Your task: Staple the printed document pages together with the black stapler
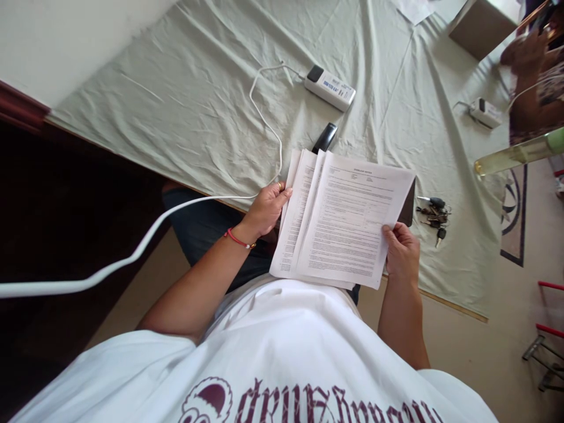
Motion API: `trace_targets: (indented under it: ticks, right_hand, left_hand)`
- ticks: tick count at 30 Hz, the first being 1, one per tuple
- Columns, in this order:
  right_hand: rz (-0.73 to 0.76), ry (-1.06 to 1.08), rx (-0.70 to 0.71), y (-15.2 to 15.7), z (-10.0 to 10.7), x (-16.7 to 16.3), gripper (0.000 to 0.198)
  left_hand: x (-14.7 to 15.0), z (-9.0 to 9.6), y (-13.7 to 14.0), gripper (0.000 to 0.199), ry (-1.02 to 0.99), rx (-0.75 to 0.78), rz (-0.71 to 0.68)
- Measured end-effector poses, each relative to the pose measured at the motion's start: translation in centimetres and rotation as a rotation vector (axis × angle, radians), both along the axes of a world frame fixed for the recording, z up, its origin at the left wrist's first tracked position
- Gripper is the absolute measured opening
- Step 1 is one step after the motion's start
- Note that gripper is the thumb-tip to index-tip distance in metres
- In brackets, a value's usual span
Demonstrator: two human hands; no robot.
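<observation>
Several printed paper sheets (348, 220) are fanned out between my two hands, just over the table's near edge. My left hand (267, 208) pinches the left side of the sheets, thumb on top. At the right edge, my right hand (402, 249) grips the front sheet, its thumb on the printed face. Dense lines of small text cover the pages. Behind the top of the papers a black stapler-like object (325, 138) pokes out, partly hidden. A dark flat item (409, 205) shows from under the right side of the sheets.
A white power bank-like box (330, 88) with a white cable (176, 208) lies farther back. Keys (435, 217) rest right of the papers. A second white box (485, 113), a bottle (515, 154) and a cardboard box (482, 26) are at the right, near another person's arm (531, 76).
</observation>
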State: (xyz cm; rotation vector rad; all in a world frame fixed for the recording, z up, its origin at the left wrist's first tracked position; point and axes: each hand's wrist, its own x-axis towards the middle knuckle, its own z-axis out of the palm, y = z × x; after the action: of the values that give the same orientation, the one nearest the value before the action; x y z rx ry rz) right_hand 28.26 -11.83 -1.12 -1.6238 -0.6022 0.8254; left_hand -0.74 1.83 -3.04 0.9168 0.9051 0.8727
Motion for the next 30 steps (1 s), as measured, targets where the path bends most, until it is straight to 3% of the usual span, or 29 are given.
trace_targets:
  ticks: [5, 12, 17, 30]
  right_hand:
    - [-0.051, -0.014, 0.005, 0.0, 0.0, 0.3, 0.027]
    - [-0.011, 0.019, -0.006, 0.0, 0.0, -0.2, 0.027]
    - [0.04, 0.053, -0.012, 0.1, 0.2, -0.9, 0.025]
    - [0.091, 0.034, -0.027, 0.5, 0.1, -2.1, 0.024]
  left_hand:
    - [0.0, -0.1, 0.0, 0.033, -0.02, 0.002, -0.002]
    - [-0.1, -0.7, 0.1, 0.029, -0.048, -0.01, 0.009]
    - [0.1, -0.5, 0.0, 0.036, -0.081, 0.006, -0.014]
    - [-0.4, -0.6, -0.1, 0.036, 0.057, 0.143, -0.043]
